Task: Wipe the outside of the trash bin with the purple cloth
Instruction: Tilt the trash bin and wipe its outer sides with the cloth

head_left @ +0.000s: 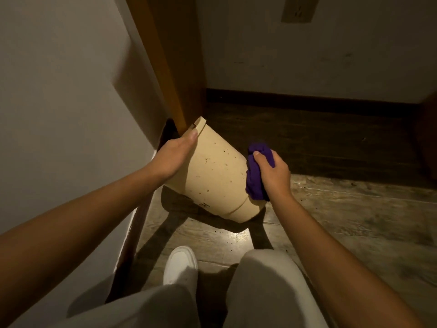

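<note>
A beige trash bin (212, 176) with small dark specks on its side is tilted, its open rim up and to the left, its base down toward me on the right. My left hand (176, 152) grips the bin at its rim, thumb on the outside. My right hand (272, 172) holds a bunched purple cloth (256, 178) pressed against the bin's right side near the base. The bin's inside is hidden from view.
A wooden post (175, 67) stands right behind the bin's rim, with a white wall (59, 91) on the left. Dark wood floor (331, 209) and a dark baseboard (307, 98) lie beyond. My knees and a white shoe (181, 263) are below.
</note>
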Tool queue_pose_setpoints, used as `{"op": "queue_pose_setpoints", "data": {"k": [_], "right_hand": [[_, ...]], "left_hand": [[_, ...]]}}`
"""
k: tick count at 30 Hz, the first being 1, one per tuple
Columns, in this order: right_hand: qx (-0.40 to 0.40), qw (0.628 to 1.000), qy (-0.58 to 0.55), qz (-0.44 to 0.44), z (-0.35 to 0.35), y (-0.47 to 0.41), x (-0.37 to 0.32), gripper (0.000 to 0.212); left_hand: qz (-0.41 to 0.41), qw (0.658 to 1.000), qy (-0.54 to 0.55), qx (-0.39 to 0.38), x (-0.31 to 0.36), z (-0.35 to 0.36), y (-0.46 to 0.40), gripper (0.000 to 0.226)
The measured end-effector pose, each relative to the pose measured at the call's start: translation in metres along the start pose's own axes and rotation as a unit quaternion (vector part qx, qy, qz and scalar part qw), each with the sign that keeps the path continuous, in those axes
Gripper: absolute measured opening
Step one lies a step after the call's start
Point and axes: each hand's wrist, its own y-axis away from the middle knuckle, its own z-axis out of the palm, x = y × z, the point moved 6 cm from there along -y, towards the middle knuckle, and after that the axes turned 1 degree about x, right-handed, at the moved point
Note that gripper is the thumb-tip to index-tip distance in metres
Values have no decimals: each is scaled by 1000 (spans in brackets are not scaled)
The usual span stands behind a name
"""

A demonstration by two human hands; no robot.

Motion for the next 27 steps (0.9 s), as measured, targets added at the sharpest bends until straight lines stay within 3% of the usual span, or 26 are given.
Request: {"op": "queue_pose_setpoints", "data": {"k": [3, 6, 9, 12, 15, 18, 21, 27], "right_hand": [[19, 1000, 6, -3, 1, 8, -8, 22], [20, 996, 5, -92, 24, 13, -57, 32], [20, 975, 100, -199, 72, 31, -97, 53], [36, 957, 189, -216, 91, 45, -92, 57], [68, 942, 226, -238, 87, 39, -74, 54], [100, 948, 228, -198, 65, 26, -46, 51], [114, 964, 221, -99, 20, 13, 4, 52], [127, 983, 130, 5, -25, 14, 60, 41]], "left_hand": [[23, 999, -22, -22, 4, 12, 1, 71], [79, 997, -12, -4, 16, 20, 5, 55], [107, 993, 15, 37, 31, 27, 4, 61], [114, 987, 61, 99, 27, 19, 2, 60], [161, 982, 30, 98, 22, 17, 1, 52], [154, 981, -1, 114, 12, 12, 1, 45], [149, 979, -21, 134, 7, 10, 4, 51], [169, 981, -43, 87, 19, 31, 13, 51]]}}
